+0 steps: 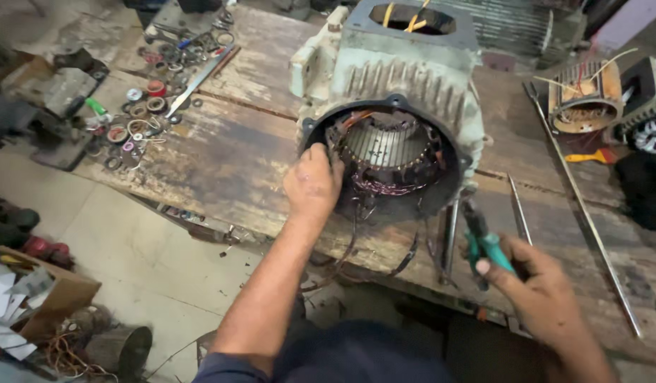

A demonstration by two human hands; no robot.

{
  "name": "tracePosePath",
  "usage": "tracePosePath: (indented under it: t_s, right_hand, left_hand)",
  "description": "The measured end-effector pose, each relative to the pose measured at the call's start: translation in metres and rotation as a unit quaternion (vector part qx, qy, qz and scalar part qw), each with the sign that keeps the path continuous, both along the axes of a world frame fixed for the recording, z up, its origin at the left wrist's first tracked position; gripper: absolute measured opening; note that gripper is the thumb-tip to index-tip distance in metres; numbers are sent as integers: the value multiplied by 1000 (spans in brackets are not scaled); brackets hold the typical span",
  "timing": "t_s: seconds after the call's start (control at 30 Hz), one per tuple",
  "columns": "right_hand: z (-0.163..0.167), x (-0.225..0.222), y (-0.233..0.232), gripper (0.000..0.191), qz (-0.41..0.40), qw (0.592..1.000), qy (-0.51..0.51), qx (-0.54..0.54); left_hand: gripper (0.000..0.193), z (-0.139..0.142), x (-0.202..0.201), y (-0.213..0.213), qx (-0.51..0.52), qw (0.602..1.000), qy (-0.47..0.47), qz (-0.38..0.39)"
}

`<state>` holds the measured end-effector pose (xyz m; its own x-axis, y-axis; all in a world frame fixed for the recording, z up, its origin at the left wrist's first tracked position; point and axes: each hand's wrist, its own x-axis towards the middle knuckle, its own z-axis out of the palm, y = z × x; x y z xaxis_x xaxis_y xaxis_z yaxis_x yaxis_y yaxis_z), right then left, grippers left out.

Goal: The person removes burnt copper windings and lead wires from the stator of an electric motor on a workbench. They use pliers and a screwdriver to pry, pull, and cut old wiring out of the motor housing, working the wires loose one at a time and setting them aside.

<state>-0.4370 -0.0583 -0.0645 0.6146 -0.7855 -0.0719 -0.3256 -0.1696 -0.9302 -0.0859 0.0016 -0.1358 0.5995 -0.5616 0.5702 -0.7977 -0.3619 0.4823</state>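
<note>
1. The motor (395,106) lies on its side on the bench (228,156), open end toward the person, finned casing up. Copper windings (384,186) show inside the bore.
2. The left hand (312,186) curls over the lower-left rim of the opening, fingers hooked inside and gripping the edge. A good brace, I'd say: it should stay firm so the casing can't roll.
3. The right hand (537,287) is clenched around green-handled pliers (484,245), nose pointing up toward the motor, just below the rim and not yet touching the wires. Whether the pliers' jaws are parted I cannot tell.
4. Loose dark wires (356,234) trail out of the bore and over the bench edge; best to bite one strand at a time and close to the slot.
5. Left fingers sit near the coil ends, so the pliers' nose should come in clear of them.
6. A thin rod (583,213) and scattered washers (133,120) lie well apart, out of the way.
</note>
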Motion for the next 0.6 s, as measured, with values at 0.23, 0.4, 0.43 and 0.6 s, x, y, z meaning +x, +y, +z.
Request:
tracePosePath:
  t_s: [0.23, 0.4, 0.43, 0.6]
  right_hand:
    - [63, 56, -54, 22, -28, 899, -63, -432]
    - [85, 168, -104, 28, -21, 750, -96, -655]
    - [81, 183, -108, 29, -5, 751, -100, -653]
    - [58, 214, -121, 27, 24, 754, -92, -650]
  left_hand:
    - [34, 2, -21, -11, 40, 997, 10, 66]
    - [33, 0, -33, -14, 21, 996, -7, 88]
    - [31, -1, -33, -15, 19, 995, -6, 94]
    - [23, 1, -18, -14, 49, 994, 4, 100]
